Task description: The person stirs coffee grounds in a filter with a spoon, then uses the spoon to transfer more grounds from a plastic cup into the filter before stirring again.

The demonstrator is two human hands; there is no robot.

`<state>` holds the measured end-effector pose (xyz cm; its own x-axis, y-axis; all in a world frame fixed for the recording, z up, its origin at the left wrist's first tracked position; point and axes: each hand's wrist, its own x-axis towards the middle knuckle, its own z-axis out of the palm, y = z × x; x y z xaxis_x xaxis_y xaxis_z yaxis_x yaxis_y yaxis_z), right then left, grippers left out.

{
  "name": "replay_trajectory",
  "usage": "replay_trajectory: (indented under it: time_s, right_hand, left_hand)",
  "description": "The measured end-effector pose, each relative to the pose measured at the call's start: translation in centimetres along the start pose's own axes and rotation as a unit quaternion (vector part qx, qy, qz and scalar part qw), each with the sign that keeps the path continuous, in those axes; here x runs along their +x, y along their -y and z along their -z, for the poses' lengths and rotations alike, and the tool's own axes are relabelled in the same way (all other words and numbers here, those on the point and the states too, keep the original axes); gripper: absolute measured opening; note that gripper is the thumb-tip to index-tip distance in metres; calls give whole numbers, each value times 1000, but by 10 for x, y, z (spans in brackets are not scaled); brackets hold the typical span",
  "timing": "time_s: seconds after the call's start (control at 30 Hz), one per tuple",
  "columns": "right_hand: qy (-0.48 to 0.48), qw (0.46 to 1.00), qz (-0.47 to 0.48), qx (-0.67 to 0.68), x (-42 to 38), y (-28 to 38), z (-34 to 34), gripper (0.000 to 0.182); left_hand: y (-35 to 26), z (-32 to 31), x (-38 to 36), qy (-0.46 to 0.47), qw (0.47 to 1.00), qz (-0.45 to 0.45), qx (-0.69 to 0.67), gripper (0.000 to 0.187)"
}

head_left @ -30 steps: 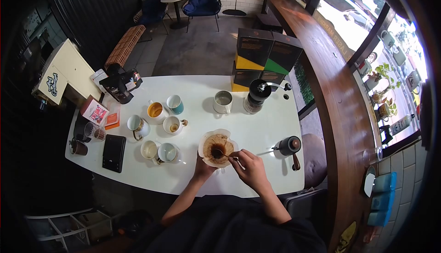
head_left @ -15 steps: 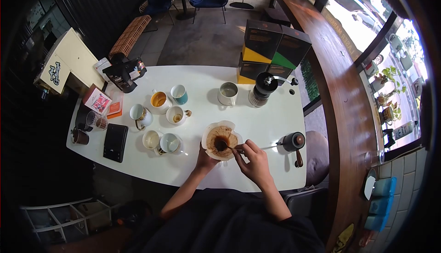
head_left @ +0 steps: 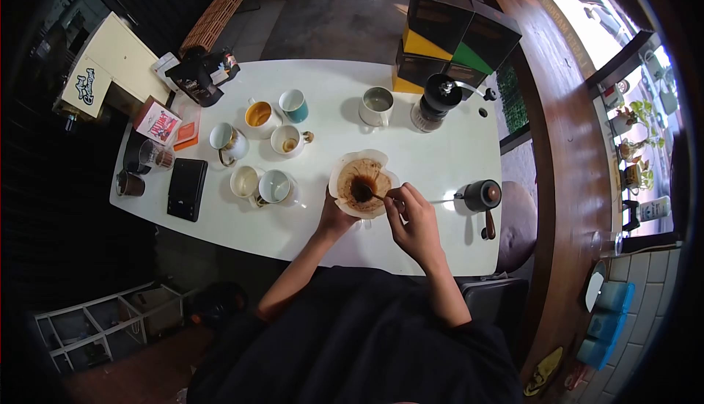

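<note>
A white paper coffee filter (head_left: 375, 160) sits in a dripper that is mostly hidden, over the white table. Brown grounds coat the filter's inside, and dark wet coffee (head_left: 362, 188) lies at its centre. My left hand (head_left: 336, 217) is wrapped round the dripper's lower left side. In my right hand (head_left: 415, 222) is a thin spoon (head_left: 378, 197), pinched between thumb and fingers, its tip down in the coffee; the spoon's bowl is hidden. Left of the filter stand several cups, the nearest a white cup (head_left: 276, 186).
A hand grinder (head_left: 433, 107) and a grey mug (head_left: 376, 105) stand toward the back. A gooseneck kettle (head_left: 482, 196) is at the right. A black scale (head_left: 188, 189) lies on the left, near coffee bags (head_left: 198, 81). Boxes (head_left: 440, 26) are stacked at the far edge.
My view has tipped downward, so the table sits higher in the picture. Both hands keep their hold on the dripper and the spoon, whose tip stays in the coffee.
</note>
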<state>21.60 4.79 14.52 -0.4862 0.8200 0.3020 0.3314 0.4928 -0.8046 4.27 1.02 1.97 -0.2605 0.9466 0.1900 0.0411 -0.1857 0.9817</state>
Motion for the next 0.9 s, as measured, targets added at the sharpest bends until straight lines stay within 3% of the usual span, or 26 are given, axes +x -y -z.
replay_trajectory:
  time_s: [0.1,0.53,0.63,0.73,0.9]
  right_hand:
    - [-5,1000,-2,1,0,0,-1,7]
    - [-4,997,-71,25,-5,0,2,8]
    - [-35,991,-103,73,-6,-11,-4,13]
    - [-54,963,-197,177,-9,-21,-5,26]
    - [-84,931,-234,266,-7,-27,-1,31]
  left_hand:
    - [-7,2,0,38,999,3,17,57]
    - [-10,-1,1,0,1000,10,8,61]
    - [-15,-2,1,-13,1000,24,16,64]
    - [-18,-2,0,-6,999,49,17,65]
    - [4,0,-6,-15,997,24,76,77]
